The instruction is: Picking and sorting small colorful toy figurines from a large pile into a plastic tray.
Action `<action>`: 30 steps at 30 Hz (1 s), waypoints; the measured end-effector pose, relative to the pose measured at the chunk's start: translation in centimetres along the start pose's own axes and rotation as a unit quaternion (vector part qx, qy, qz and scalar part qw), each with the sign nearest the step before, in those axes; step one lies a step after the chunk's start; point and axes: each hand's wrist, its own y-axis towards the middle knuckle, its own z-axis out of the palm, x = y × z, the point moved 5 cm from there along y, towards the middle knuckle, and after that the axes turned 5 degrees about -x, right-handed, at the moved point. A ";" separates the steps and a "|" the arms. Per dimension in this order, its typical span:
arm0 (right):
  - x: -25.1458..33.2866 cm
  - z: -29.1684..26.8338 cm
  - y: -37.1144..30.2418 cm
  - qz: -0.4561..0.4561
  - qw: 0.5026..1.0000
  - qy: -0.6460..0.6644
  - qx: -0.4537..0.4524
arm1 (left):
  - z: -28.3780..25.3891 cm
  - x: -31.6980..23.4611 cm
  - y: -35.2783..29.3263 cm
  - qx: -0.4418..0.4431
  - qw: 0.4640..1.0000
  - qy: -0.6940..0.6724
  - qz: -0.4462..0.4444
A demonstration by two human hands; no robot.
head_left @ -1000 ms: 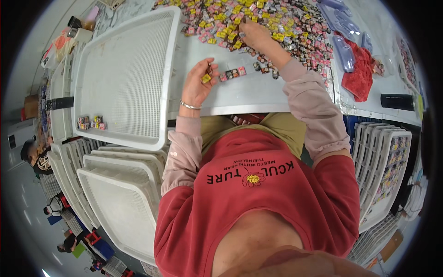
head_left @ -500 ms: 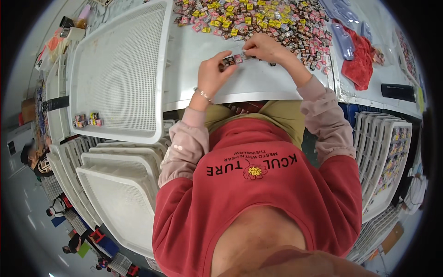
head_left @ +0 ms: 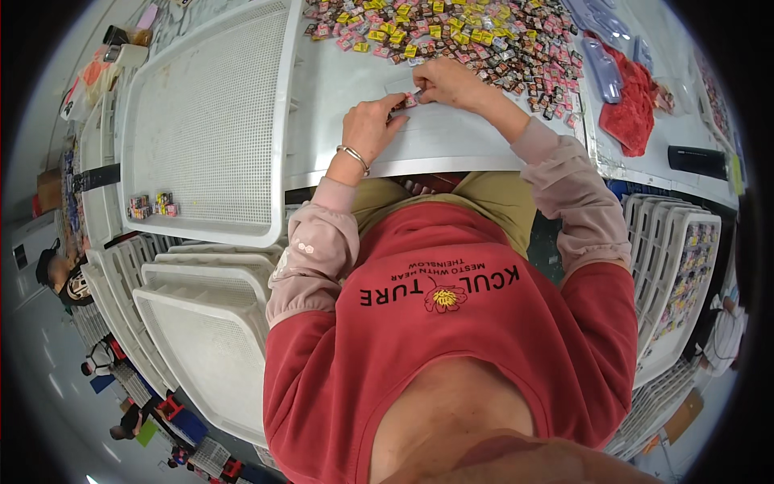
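Note:
Over the near part of the white table [head_left: 322, 129], my two hands meet at a short row of small printed blocks [head_left: 410, 101], dark and pink. My left hand [head_left: 369, 131] has thumb and forefinger closed round the left end of the row. From the right, my right hand [head_left: 451, 83] pinches at the other end, its fingertips bunched together; the piece in them is mostly hidden. Just beyond my hands spreads a big loose heap of similar small blocks [head_left: 484, 48] in pink, yellow, brown and black.
A large white mesh tray [head_left: 210, 121] lies to my left, with a few block groups [head_left: 153, 206] in its near left corner. Stacked white trays [head_left: 201, 339] stand below it, and more trays [head_left: 677, 274] at my right. A red cloth [head_left: 625, 113] and black box [head_left: 696, 160] lie right.
My right hand has moved slightly left, closing the gap to my left hand. The row of blocks shows less between my fingers now.

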 end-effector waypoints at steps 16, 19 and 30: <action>-3.4 -3.2 -1.6 0.022 0.976 0.160 -0.145 | -0.1 -1.0 1.3 -0.050 0.995 -0.084 0.022; -1.8 -1.8 -2.6 -0.019 0.993 0.080 -0.085 | 0.7 -1.3 2.7 0.002 0.999 -0.039 0.024; -1.6 -1.6 -3.7 -0.037 0.990 0.003 -0.138 | 0.7 -0.7 3.6 0.077 0.993 -0.084 0.027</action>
